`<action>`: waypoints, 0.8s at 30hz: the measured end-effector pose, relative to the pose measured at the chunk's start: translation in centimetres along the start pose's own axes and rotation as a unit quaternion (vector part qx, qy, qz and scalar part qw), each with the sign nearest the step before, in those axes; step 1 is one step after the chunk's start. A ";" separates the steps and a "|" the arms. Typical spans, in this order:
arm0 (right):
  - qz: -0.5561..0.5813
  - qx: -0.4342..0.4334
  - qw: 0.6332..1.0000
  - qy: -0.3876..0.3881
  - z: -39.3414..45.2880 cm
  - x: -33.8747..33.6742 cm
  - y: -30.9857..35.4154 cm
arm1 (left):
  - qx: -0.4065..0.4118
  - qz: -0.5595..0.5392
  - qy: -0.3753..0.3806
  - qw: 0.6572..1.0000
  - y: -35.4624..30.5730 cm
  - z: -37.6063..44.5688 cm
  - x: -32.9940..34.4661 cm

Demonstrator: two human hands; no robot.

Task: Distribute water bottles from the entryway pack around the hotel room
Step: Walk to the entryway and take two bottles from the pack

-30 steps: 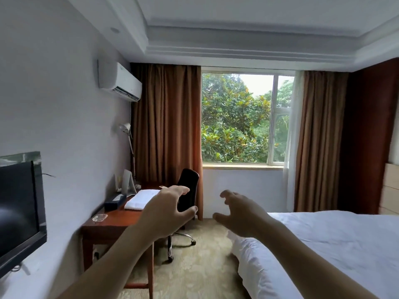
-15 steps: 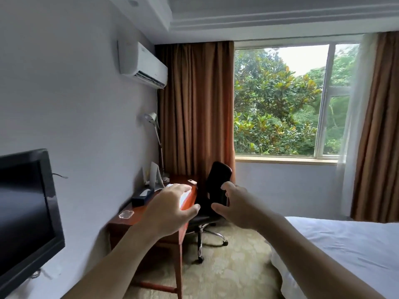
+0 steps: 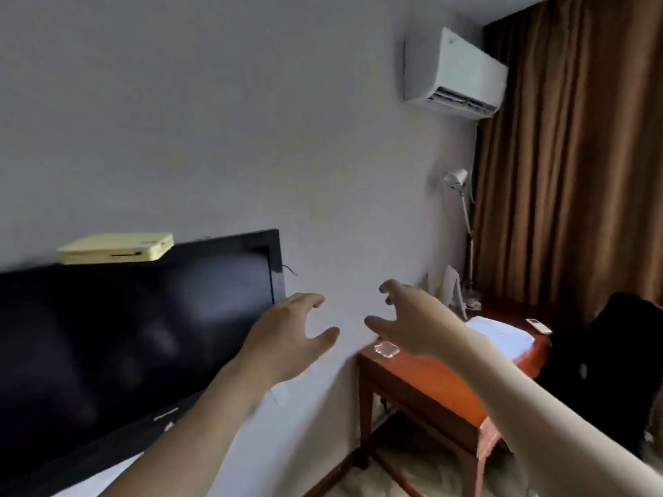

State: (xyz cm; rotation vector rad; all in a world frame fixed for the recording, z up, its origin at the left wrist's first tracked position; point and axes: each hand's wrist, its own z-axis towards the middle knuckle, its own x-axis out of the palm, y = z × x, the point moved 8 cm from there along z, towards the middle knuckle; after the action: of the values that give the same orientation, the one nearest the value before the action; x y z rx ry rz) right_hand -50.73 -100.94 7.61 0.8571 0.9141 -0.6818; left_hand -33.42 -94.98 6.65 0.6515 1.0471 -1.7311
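No water bottle or bottle pack shows in the head view. My left hand (image 3: 287, 335) is stretched forward at centre, fingers spread, holding nothing, in front of the grey wall beside the television's right edge. My right hand (image 3: 412, 321) reaches forward at the same height, fingers apart and empty, over the near left corner of the wooden desk (image 3: 423, 385). The two hands are a short gap apart and touch nothing.
A black wall television (image 3: 125, 335) with a yellowish box (image 3: 114, 247) on top fills the left. The desk carries a glass ashtray (image 3: 386, 349), a white folded cloth (image 3: 502, 337) and a remote (image 3: 538, 325). A black chair (image 3: 617, 367), floor lamp (image 3: 461, 217), air conditioner (image 3: 454, 71) and brown curtain (image 3: 574, 156) stand right.
The view has swung left, away from the window and bed, toward the wall and television. Both hands stay raised, empty and spread, now near the desk's left end.
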 end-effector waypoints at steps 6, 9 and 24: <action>0.108 -0.230 0.964 0.083 4.5 8.5 16.9 | -0.209 0.116 -0.088 0.967 12.3 -8.4 -10.3; 0.155 -0.328 0.924 0.123 2.4 11.5 26.8 | -0.300 0.179 -0.128 0.928 16.1 -16.0 -16.9; 0.279 -0.659 0.652 0.250 -29.5 10.8 64.3 | -0.581 0.347 -0.270 0.685 10.1 -57.3 -40.8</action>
State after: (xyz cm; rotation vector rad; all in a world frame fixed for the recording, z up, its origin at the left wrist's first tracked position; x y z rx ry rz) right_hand -5.71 -45.39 9.42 -0.1032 1.2289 0.8401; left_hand -10.66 -27.68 7.87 -0.2991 1.0189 -0.2966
